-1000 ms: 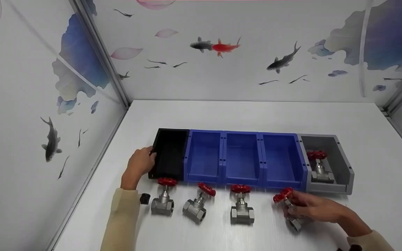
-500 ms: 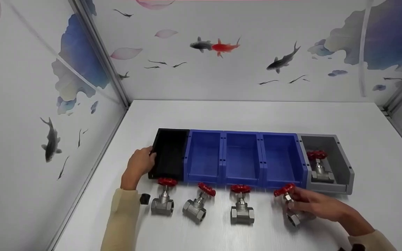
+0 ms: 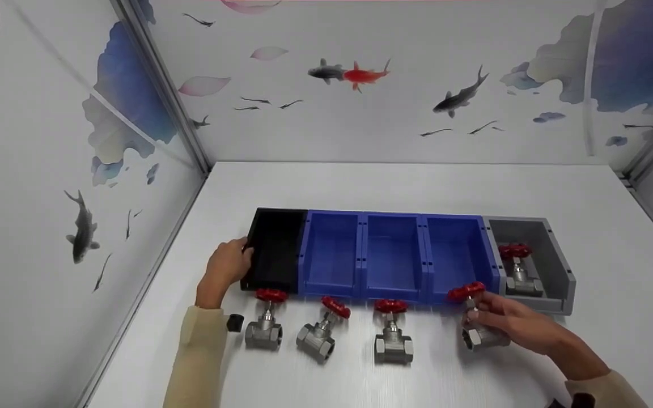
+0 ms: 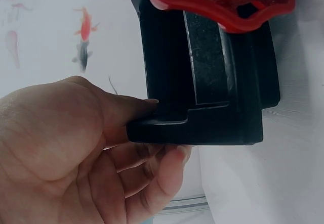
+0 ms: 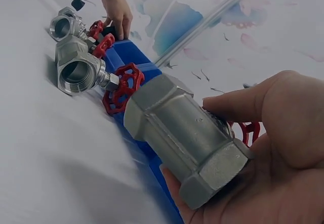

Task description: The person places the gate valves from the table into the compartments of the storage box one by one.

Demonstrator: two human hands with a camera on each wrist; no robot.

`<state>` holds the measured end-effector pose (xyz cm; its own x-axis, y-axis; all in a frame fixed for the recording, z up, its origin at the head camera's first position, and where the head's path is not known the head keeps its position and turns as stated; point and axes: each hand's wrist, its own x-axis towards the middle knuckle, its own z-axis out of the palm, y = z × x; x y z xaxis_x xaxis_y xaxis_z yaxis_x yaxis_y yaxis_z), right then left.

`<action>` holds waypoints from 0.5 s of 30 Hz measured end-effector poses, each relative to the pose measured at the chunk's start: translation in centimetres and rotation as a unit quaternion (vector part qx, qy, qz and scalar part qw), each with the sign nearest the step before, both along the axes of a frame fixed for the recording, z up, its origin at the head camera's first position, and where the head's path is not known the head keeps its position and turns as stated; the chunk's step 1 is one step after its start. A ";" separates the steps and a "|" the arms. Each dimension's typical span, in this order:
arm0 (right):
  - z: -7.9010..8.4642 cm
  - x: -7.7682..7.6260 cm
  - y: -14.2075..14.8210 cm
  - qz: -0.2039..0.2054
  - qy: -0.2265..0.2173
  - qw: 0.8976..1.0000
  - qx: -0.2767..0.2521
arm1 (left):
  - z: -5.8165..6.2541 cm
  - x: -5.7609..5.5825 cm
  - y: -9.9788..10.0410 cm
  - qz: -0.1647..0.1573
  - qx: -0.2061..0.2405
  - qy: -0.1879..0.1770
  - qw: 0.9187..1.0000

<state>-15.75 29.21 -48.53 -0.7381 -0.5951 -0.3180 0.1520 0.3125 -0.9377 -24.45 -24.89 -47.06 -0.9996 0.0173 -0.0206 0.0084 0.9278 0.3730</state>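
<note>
My left hand (image 3: 227, 263) pinches the left wall of the black bin (image 3: 275, 249). The left wrist view shows the thumb on the wall's inner side and curled fingers outside it. In my right hand (image 3: 525, 326) is a steel gate valve (image 5: 182, 133) with a red handwheel (image 3: 465, 292), gripped between thumb and fingers. It hangs above the table in front of the right-hand blue bin (image 3: 457, 243), the wheel overlapping that bin's front edge. Part of its stem is hidden behind the thumb in the right wrist view.
Three similar valves, one left (image 3: 264, 334), one tilted (image 3: 316, 340) and one upright (image 3: 393, 347), lie before the bins. Two more blue bins (image 3: 335, 283) adjoin the black one. A grey bin (image 3: 562, 272) at the right holds another valve (image 3: 522, 280).
My right hand has raised the valve and brought it slightly away from me, toward the bins; its wheel now tips more level. The left hand keeps its hold on the black bin.
</note>
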 end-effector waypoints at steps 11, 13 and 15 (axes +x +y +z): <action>0.1 -0.3 -0.6 -0.063 -0.025 0.997 -0.046 | -0.1 0.0 0.0 0.004 0.010 0.001 1.000; 0.1 -0.4 -0.7 -0.072 -0.024 0.996 -0.049 | -0.1 0.0 0.0 0.005 0.011 0.002 1.000; 0.2 -0.5 -0.8 -0.079 -0.023 0.996 -0.046 | -0.1 0.0 0.0 0.004 0.011 0.001 1.000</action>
